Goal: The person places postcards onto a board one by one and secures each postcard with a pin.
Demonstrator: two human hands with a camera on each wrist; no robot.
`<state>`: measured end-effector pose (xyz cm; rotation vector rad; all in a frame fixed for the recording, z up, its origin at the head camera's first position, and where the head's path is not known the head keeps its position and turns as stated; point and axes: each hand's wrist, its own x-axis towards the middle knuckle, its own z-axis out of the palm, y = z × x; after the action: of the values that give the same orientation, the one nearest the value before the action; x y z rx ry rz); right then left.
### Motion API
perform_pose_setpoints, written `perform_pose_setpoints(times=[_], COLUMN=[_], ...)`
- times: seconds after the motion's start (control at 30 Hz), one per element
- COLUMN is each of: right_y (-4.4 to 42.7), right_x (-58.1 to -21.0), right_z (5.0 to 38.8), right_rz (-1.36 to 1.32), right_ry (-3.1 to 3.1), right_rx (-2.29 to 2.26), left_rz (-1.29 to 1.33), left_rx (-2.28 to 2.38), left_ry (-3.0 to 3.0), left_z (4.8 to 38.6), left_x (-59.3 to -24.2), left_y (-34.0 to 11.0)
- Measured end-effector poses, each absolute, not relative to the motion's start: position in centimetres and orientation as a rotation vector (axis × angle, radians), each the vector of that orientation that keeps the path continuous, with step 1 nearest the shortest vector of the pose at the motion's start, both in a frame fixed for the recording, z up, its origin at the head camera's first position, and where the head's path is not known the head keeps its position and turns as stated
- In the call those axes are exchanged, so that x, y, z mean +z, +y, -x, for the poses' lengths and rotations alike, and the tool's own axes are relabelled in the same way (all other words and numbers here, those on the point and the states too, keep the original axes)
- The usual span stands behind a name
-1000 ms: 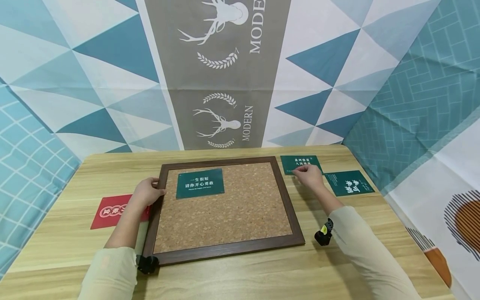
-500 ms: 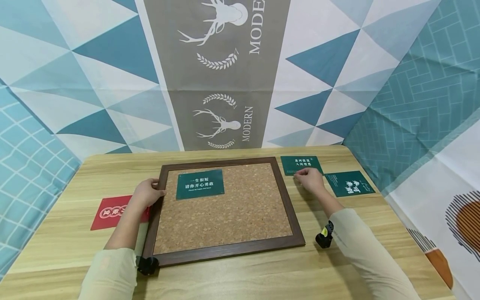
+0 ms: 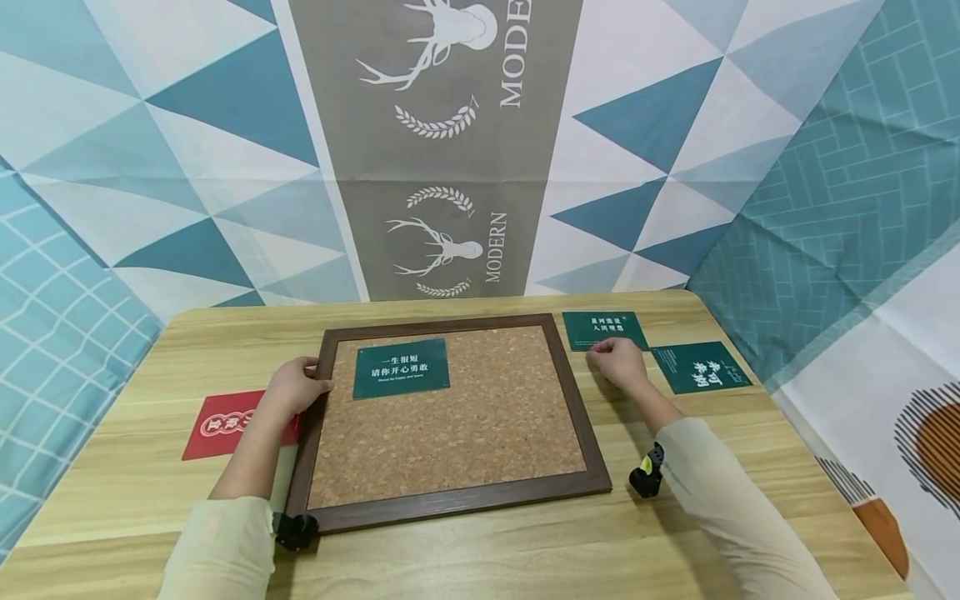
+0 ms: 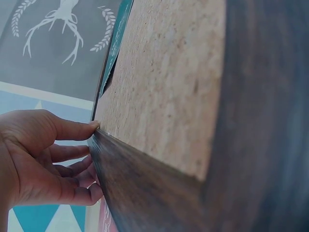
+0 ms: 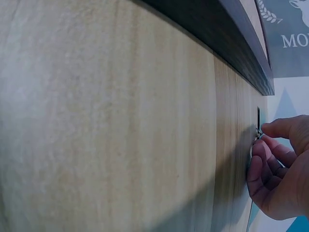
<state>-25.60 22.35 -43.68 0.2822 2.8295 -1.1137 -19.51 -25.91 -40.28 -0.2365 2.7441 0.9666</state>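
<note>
A cork board [image 3: 450,433] with a dark brown wooden frame lies on the table. On its upper left part sits a green card [image 3: 401,368] with white writing. My left hand [image 3: 294,385] holds the board's left edge; in the left wrist view its thumb [image 4: 79,129] presses the frame from above, the other fingers curled beside it. At the lower edge of a second green card [image 3: 600,327], right of the board, is my right hand [image 3: 621,362]. In the right wrist view, thumb and forefinger pinch a small shiny piece [image 5: 259,133], too small to name surely, perhaps a pin.
A third green card [image 3: 701,367] lies at the right, beside the second one. Left of the board is a red card [image 3: 217,425], partly hidden under my left forearm. The wooden table [image 3: 450,558] ends at the back against a patterned cloth [image 3: 450,167].
My right hand has come down slightly toward the lower edge of the second green card, uncovering more of its writing. The left hand and the board stay in place.
</note>
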Motion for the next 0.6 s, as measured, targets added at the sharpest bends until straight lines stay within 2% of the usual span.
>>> perform_pose_setpoints(times=[0.6], right_y=[22.27], right_x=[-43.64], right_z=[25.77], right_rz=[-0.257], right_ry=[2.867], right_rx=[-1.017], left_rz=[0.254], left_rx=[0.967], left_ry=[2.745], left_z=[19.37], left_x=[-39.98], left_y=[-25.69])
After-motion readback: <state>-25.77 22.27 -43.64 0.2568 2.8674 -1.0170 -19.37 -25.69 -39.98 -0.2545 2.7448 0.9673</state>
